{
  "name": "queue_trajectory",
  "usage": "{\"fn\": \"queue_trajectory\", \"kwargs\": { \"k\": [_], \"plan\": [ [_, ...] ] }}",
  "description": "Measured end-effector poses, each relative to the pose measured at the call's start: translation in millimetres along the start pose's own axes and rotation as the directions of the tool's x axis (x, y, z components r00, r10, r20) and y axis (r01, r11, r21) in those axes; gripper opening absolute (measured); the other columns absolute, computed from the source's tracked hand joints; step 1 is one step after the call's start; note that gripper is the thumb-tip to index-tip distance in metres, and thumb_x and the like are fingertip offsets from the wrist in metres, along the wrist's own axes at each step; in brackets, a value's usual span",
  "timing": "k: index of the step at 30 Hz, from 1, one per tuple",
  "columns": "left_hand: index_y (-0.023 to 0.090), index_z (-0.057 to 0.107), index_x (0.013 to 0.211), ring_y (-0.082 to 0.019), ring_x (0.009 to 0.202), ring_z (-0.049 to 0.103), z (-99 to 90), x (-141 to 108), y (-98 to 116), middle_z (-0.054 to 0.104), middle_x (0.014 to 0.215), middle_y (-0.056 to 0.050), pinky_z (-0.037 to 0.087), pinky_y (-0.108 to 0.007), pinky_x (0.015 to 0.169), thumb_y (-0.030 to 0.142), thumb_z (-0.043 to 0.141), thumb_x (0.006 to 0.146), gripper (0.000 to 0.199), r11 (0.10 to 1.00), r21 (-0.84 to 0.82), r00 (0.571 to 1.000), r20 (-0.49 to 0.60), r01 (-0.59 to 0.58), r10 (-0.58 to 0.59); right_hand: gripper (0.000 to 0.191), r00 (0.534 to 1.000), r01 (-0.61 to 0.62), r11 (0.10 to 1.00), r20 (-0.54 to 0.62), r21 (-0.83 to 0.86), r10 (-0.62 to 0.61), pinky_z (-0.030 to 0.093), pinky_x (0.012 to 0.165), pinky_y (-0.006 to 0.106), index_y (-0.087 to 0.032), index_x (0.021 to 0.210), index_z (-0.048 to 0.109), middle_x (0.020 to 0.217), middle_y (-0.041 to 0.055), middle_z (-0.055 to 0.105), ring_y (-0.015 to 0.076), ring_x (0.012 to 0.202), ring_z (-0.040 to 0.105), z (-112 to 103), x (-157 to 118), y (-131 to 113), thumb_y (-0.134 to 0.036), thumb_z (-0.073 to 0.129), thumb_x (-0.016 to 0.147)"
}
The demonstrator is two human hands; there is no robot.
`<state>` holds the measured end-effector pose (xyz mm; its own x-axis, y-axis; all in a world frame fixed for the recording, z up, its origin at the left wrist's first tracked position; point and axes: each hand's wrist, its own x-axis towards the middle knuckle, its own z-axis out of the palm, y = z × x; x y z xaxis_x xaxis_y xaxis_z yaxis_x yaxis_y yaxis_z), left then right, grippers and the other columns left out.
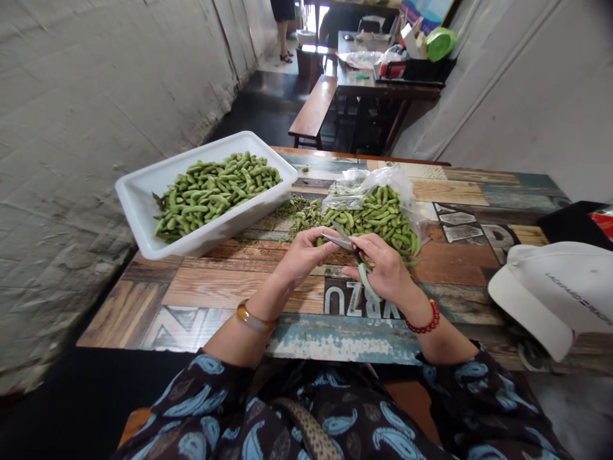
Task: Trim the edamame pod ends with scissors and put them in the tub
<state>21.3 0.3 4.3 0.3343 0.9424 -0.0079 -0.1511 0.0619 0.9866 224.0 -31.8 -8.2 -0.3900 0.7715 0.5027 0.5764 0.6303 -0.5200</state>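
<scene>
My right hand [383, 265] is closed round the pale green handles of a pair of scissors [341, 241], whose blades point left and stand apart. Just left of the blades, my left hand [307, 254] pinches a green soybean pod [320, 241], mostly covered by the fingers. Behind my hands, more pods [383, 217] spill from a clear plastic bag [405, 185] onto the table. Beside them lies a small heap of trimmed stems and scraps [306, 217]. To the left, a white plastic tub [143, 236] holds a pile of pods [218, 191].
A white cap [555, 287] rests at the right of the patterned wooden table [205, 287]. A rough wall [96, 115] runs along the left. Farther back are a bench [316, 105], another table [349, 76] with items on it, and a person's legs [282, 38].
</scene>
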Motion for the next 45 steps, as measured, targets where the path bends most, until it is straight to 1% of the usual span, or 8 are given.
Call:
{"fn": "queue_trajectory", "kwargs": {
  "k": [10, 14, 18, 21, 27, 34, 41, 45],
  "plan": [
    [0.016, 0.074, 0.081, -0.011, 0.067, 0.052, -0.5, -1, 10, 0.066, 0.082, -0.004, 0.039, -0.022, 0.057, 0.035, 0.074, 0.079, 0.019, 0.967, 0.204, 0.989, 0.038, -0.15, 0.145, 0.046, 0.999, -0.02, 1.0, 0.029, -0.003, 0.02, 0.057, 0.073, 0.037, -0.02, 0.127, 0.058, 0.101, 0.0094, 0.064, 0.022, 0.082, 0.063, -6, 2, -4, -0.035, 0.072, 0.086],
    [0.016, 0.073, 0.077, -0.013, 0.071, 0.053, -3.7, 0, 9, 0.063, 0.078, -0.003, 0.041, -0.023, 0.06, 0.034, 0.074, 0.08, 0.019, 0.947, 0.263, 0.982, 0.042, -0.187, 0.182, 0.043, 0.997, -0.043, 0.999, 0.06, -0.027, 0.044, 0.054, 0.066, 0.033, -0.02, 0.125, 0.06, 0.091, 0.0062, 0.064, 0.0189, 0.072, 0.06, -6, 1, -5, -0.038, 0.07, 0.087],
    [0.016, 0.071, 0.079, -0.011, 0.068, 0.051, -5.7, 1, 7, 0.061, 0.077, -0.002, 0.04, -0.023, 0.059, 0.034, 0.073, 0.079, 0.019, 0.957, 0.241, 0.987, 0.016, -0.159, 0.16, 0.042, 0.998, -0.069, 0.997, -0.005, 0.019, 0.069, 0.056, 0.076, 0.035, -0.021, 0.123, 0.06, 0.094, 0.0066, 0.066, 0.0207, 0.081, 0.064, -5, 1, -3, -0.039, 0.071, 0.086],
    [0.016, 0.071, 0.084, -0.01, 0.063, 0.048, -5.7, 1, 6, 0.061, 0.075, -0.001, 0.037, -0.022, 0.055, 0.037, 0.073, 0.08, 0.021, 0.971, 0.205, 0.992, 0.009, -0.124, 0.124, 0.046, 0.995, -0.075, 0.996, -0.063, 0.049, 0.078, 0.057, 0.077, 0.036, -0.021, 0.125, 0.059, 0.103, 0.0088, 0.065, 0.0201, 0.08, 0.063, -5, 1, -1, -0.039, 0.072, 0.085],
    [0.016, 0.072, 0.082, -0.01, 0.06, 0.045, -1.9, -1, 8, 0.061, 0.073, -0.002, 0.034, -0.021, 0.052, 0.039, 0.074, 0.079, 0.023, 0.982, 0.152, 0.994, 0.017, -0.108, 0.106, 0.051, 0.999, -0.046, 0.998, 0.029, 0.041, 0.045, 0.059, 0.077, 0.039, -0.023, 0.13, 0.057, 0.109, 0.0103, 0.064, 0.0237, 0.089, 0.064, -5, 1, -2, -0.034, 0.074, 0.083],
    [0.015, 0.069, 0.077, -0.007, 0.053, 0.039, 0.7, -3, 12, 0.056, 0.068, 0.001, 0.029, -0.021, 0.048, 0.042, 0.074, 0.078, 0.027, 0.986, 0.148, 0.997, 0.022, -0.075, 0.073, 0.051, 1.0, -0.002, 1.0, 0.028, -0.014, 0.002, 0.057, 0.083, 0.042, -0.021, 0.131, 0.056, 0.109, 0.0118, 0.064, 0.0266, 0.095, 0.064, -6, 1, -4, -0.031, 0.072, 0.085],
    [0.016, 0.071, 0.078, -0.014, 0.073, 0.056, -1.1, -1, 10, 0.065, 0.079, -0.005, 0.043, -0.025, 0.066, 0.039, 0.072, 0.081, 0.024, 0.958, 0.227, 0.984, 0.045, -0.176, 0.17, 0.05, 1.0, 0.001, 1.0, 0.027, -0.025, -0.001, 0.057, 0.082, 0.041, -0.022, 0.13, 0.057, 0.107, 0.0116, 0.065, 0.026, 0.094, 0.065, -6, 1, -2, -0.038, 0.072, 0.085],
    [0.016, 0.072, 0.078, -0.017, 0.078, 0.058, -1.6, 1, 9, 0.067, 0.08, -0.006, 0.044, -0.027, 0.071, 0.039, 0.072, 0.081, 0.023, 0.937, 0.268, 0.975, 0.059, -0.223, 0.215, 0.047, 0.999, -0.014, 1.0, 0.031, -0.021, 0.015, 0.057, 0.077, 0.038, -0.022, 0.128, 0.059, 0.101, 0.0097, 0.065, 0.0242, 0.088, 0.065, -5, 1, -1, -0.04, 0.071, 0.086]
  ]
}}
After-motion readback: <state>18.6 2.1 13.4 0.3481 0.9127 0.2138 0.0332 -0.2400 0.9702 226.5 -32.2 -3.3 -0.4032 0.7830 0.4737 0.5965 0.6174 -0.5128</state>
